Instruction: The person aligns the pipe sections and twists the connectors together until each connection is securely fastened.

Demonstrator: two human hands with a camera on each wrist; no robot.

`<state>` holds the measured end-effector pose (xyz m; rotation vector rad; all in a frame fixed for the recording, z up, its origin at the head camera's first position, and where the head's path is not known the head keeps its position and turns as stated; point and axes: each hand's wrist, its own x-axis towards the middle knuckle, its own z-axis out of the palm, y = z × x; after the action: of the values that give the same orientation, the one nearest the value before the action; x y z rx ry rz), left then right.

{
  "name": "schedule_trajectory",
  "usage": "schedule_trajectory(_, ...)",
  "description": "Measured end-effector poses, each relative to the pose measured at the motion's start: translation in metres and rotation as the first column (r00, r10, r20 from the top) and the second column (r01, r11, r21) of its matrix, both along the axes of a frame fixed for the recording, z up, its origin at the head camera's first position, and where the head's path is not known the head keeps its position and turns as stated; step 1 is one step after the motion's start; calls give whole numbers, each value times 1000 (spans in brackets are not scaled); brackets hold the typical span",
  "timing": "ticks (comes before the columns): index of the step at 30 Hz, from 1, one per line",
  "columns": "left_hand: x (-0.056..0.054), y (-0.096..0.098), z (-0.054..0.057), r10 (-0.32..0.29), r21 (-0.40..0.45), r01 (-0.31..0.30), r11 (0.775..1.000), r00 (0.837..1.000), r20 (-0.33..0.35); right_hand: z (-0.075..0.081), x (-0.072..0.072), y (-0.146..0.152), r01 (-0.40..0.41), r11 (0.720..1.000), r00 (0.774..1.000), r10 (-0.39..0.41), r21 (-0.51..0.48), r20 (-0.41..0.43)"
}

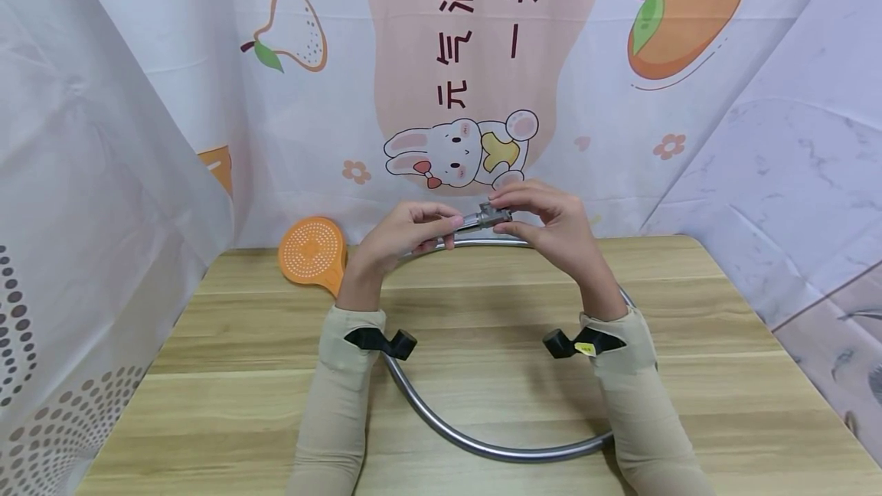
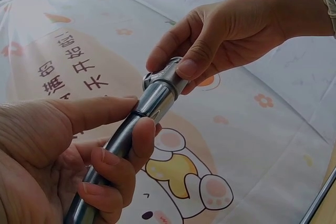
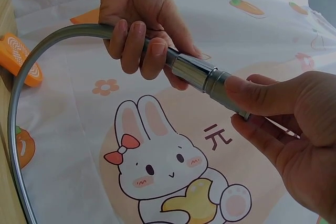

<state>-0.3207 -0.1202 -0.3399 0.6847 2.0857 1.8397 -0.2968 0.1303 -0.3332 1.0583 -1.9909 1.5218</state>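
A long grey metallic shower hose (image 1: 496,452) loops over the table, and its end is raised above the far edge. My left hand (image 1: 400,236) grips it with curled fingers just behind the chrome connector (image 3: 194,72). On the other side, my right hand (image 1: 554,228) pinches a small metal fitting (image 1: 493,215) between thumb and fingers. Fitting and connector sit end to end in line; whether they are threaded together I cannot tell. Fingers cover part of the fitting in the right wrist view.
An orange shower head (image 1: 312,251) lies at the table's far left, its handle partly behind the left forearm. The wooden table (image 1: 227,373) ends at a printed cloth backdrop (image 1: 296,128). Cloth also hangs on both sides.
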Motion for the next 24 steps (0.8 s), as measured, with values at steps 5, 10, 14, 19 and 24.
schedule_trajectory(5,0,0,0,-13,4,13,1000,1000,-20,0,0,0,8,1000,1000,-8,5,6)
schedule_trajectory(10,1,0,0,-31,17,31,999,999,-36,0,0,0,12,1000,1000,-12,5,11)
schedule_trajectory(14,0,-1,0,-23,3,23,1000,999,-25,0,0,0,11,1000,1000,-11,3,7)
schedule_trajectory(19,1,-1,1,5,-21,-5,1000,1000,6,0,0,0,11,1000,1000,-11,4,11)
schedule_trajectory(24,1,0,0,15,-11,-14,1000,1000,11,0,1,0,15,1000,1000,-15,5,14)
